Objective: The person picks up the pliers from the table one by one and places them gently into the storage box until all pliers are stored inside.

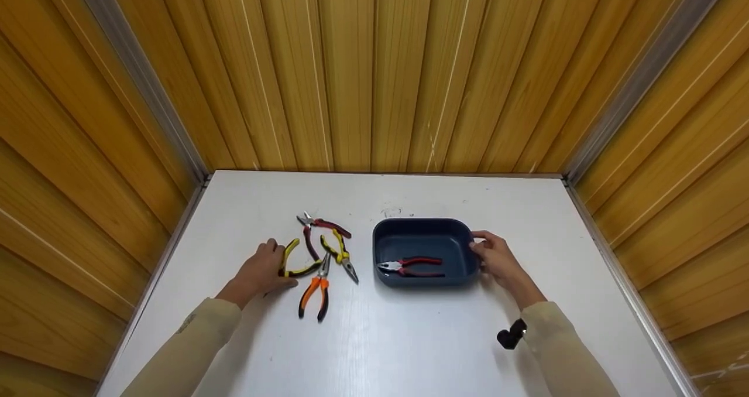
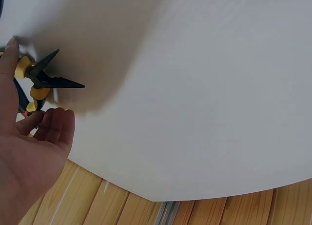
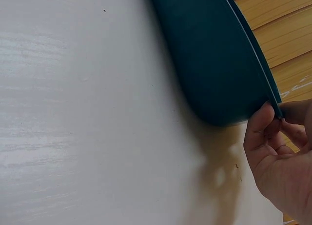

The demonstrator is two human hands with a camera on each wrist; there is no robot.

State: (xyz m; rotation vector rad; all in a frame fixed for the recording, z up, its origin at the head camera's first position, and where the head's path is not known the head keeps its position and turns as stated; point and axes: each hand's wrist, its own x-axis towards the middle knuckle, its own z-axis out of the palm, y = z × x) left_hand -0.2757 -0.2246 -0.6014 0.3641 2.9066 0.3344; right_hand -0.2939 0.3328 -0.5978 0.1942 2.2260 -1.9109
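Observation:
My left hand (image 1: 263, 268) reaches around yellow-and-black pliers (image 1: 303, 270), thumb and fingers on opposite sides. In the left wrist view, the spread dark jaws of these pliers show between thumb and fingers, without a firm grasp. Close by lie red-and-black cutting pliers (image 1: 333, 227), yellow-and-black long-nose pliers (image 1: 343, 255) and orange-and-black long-nose pliers (image 1: 322, 273). My right hand (image 1: 498, 257) pinches the right rim of a dark blue rectangular box (image 1: 427, 245), thumb on one side of the wall. Inside the box rest red-and-black combination pliers (image 1: 394, 265).
Everything lies on a white table (image 1: 374, 338). Wood-patterned panels (image 1: 374, 81) rise behind it and on both sides. A small black object (image 1: 511, 335) sits at the right sleeve's cuff.

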